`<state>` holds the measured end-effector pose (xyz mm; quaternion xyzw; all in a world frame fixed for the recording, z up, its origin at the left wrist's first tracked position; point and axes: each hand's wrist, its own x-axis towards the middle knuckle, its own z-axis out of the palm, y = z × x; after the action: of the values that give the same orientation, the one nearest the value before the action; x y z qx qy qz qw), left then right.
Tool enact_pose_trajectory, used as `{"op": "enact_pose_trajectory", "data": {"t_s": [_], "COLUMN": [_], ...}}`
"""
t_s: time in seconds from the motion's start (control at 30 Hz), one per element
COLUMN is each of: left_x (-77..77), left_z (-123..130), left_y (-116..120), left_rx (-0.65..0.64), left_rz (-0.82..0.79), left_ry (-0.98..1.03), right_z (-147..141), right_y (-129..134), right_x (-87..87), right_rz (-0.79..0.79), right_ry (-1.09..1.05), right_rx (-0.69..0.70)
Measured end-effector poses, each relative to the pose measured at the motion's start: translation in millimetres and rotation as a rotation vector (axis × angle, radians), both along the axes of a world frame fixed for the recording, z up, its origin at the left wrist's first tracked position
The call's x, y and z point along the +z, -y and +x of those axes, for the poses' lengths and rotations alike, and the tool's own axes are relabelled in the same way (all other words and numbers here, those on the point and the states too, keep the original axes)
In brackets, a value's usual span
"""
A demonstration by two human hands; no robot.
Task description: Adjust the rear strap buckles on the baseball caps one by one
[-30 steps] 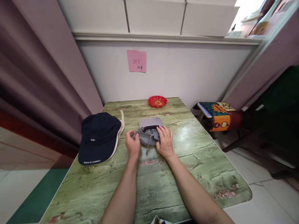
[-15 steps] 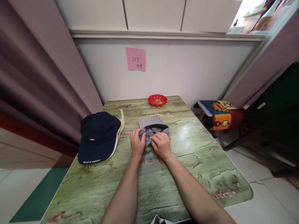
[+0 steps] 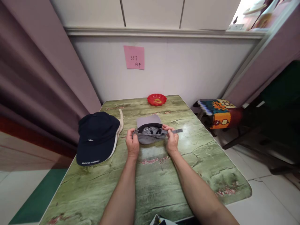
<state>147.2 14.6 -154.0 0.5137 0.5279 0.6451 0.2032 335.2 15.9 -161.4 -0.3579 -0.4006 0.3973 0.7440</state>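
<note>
Centre frame, our left hand (image 3: pixel 132 144) pinches the grey fabric cap (image 3: pixel 150 139), our right hand (image 3: pixel 172 143) its flat grey strap (image 3: pixel 179 130), likely spreading it open.

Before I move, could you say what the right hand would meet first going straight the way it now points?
Probably the brim of the gray cap: the right hand points forward and inward, pinching the strap, though depth is unclear.
</note>
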Motion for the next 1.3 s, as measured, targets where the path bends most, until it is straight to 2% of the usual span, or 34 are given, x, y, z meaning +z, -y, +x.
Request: {"op": "enact_pose_trajectory", "data": {"t_s": [0.1,0.23,0.4,0.5,0.57,0.7,0.83,1.03,1.17,1.3], "left_x": [3.2,5.9,6.5,5.1,3.9,2.2,2.4,5.6,5.6,4.5], "left_z": [-1.4,0.4,3.5,4.5,5.1,6.3,7.4,8.4,11.1,13.0], "left_y": [1.8,3.1,2.2,1.5,0.9,-0.7,-0.8,2.7,3.8,3.8], "left_rx": [-0.040,-0.065,-0.067,-0.115,-0.160,-0.208,-0.308,-0.472,-0.523,-0.479], "left_rz": [0.005,-0.006,-0.046,-0.058,-0.059,-0.112,-0.176,-0.236,-0.236,-0.210], "left_ry": [-0.034,-0.079,-0.131,-0.149,-0.143,-0.084,0.073,0.237,0.161,0.019], "right_z": [1.2,0.3,-9.1,-15.5,-18.4,-21.7,-25.9,-27.1,-22.8,-21.3], "right_y": [1.7,2.0,-3.3,-4.7,-3.7,-1.0,-1.6,-2.1,-5.1,-8.7], "right_x": [8.7,21.5,42.5,47.2,43.1,24.3,10.9,12.1,9.2,1.2], "right_rz": [0.041,0.041,0.006,-0.038,-0.053,-0.096,-0.189,-0.245,-0.261,-0.265], "right_ry": [-0.080,-0.017,-0.029,0.036,0.191,0.579,0.747,0.720,0.604,0.542], "right_rx": [-0.009,-0.028,0.109,0.169,0.181,0.141,0.123,0.183,0.320,0.375]}}
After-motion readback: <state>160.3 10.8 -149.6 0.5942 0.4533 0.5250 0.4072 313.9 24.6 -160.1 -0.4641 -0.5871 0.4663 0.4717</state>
